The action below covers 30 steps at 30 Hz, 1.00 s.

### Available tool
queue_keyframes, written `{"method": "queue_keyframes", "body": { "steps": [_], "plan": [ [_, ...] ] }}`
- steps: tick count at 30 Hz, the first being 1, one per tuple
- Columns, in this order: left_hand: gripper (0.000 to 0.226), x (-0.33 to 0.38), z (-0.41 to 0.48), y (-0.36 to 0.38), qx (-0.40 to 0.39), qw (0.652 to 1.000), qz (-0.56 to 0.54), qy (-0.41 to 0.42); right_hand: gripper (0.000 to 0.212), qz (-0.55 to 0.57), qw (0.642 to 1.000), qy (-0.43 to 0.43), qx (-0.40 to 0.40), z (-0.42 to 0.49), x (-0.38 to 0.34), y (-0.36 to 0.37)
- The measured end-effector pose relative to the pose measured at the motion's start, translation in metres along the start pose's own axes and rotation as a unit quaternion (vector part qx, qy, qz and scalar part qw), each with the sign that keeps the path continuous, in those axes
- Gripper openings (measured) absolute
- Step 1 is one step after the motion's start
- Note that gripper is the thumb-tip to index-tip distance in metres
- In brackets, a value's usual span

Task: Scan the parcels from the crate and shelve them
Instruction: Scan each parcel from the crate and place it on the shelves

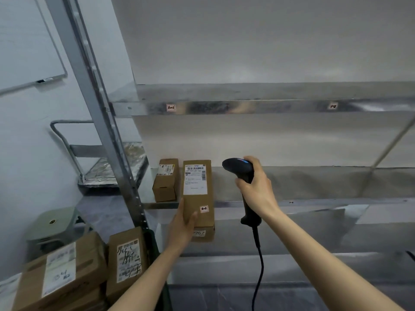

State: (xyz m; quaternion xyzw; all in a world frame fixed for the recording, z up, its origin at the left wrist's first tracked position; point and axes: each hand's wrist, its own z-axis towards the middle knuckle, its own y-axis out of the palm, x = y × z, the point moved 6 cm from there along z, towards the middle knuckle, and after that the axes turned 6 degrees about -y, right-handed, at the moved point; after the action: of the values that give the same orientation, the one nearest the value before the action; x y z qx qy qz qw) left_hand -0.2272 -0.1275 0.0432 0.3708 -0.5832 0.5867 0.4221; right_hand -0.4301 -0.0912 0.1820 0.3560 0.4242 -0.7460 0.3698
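My left hand point(183, 227) grips the near end of a long brown parcel point(197, 198) with a white shipping label, its far end resting on the middle metal shelf point(314, 182). A smaller brown parcel point(165, 180) stands on that shelf just to its left. My right hand point(258, 189) holds a black corded barcode scanner point(241, 171) upright, to the right of the long parcel, its head pointing left. At the bottom left, several labelled brown parcels point(60, 272) sit stacked; the crate beneath them is mostly hidden.
The steel rack has an upper shelf point(247, 106) tagged 1-1 and 1-2, and an upright post point(101, 122) at left. Behind the post stand a metal platform trolley point(107, 169) and a green stool point(54, 223). A whiteboard point(24, 48) hangs at upper left.
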Motion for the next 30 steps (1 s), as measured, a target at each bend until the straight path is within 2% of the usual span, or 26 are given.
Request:
{"method": "queue_keyframes", "body": {
  "steps": [7, 13, 16, 18, 20, 22, 30],
  "plan": [
    [0.122, -0.025, 0.030, -0.006, -0.028, 0.999, -0.011, -0.025, 0.051, -0.009, 1.000, 0.012, -0.024, 0.021, 0.017, 0.033],
    [0.125, -0.033, 0.055, -0.005, -0.016, 0.998, 0.014, -0.059, 0.051, -0.006, 0.999, 0.012, -0.045, 0.043, 0.028, 0.043],
    [0.135, -0.034, 0.067, -0.005, -0.009, 0.995, 0.049, -0.085, 0.051, 0.000, 0.999, 0.012, -0.052, 0.054, 0.033, 0.045],
    [0.124, -0.037, 0.074, -0.003, -0.012, 0.992, 0.075, -0.099, 0.051, 0.002, 0.998, 0.014, -0.056, 0.060, 0.037, 0.045],
    [0.092, -0.042, 0.082, -0.001, -0.009, 0.989, 0.095, -0.112, 0.052, 0.006, 0.998, 0.017, -0.058, 0.064, 0.040, 0.046],
    [0.075, -0.046, 0.089, 0.001, -0.009, 0.988, 0.101, -0.118, 0.053, 0.009, 0.998, 0.020, -0.061, 0.067, 0.043, 0.046],
    [0.075, -0.045, 0.092, 0.000, 0.011, 0.982, 0.135, -0.129, 0.052, 0.020, 0.997, 0.020, -0.065, 0.066, 0.045, 0.044]
  ]
}}
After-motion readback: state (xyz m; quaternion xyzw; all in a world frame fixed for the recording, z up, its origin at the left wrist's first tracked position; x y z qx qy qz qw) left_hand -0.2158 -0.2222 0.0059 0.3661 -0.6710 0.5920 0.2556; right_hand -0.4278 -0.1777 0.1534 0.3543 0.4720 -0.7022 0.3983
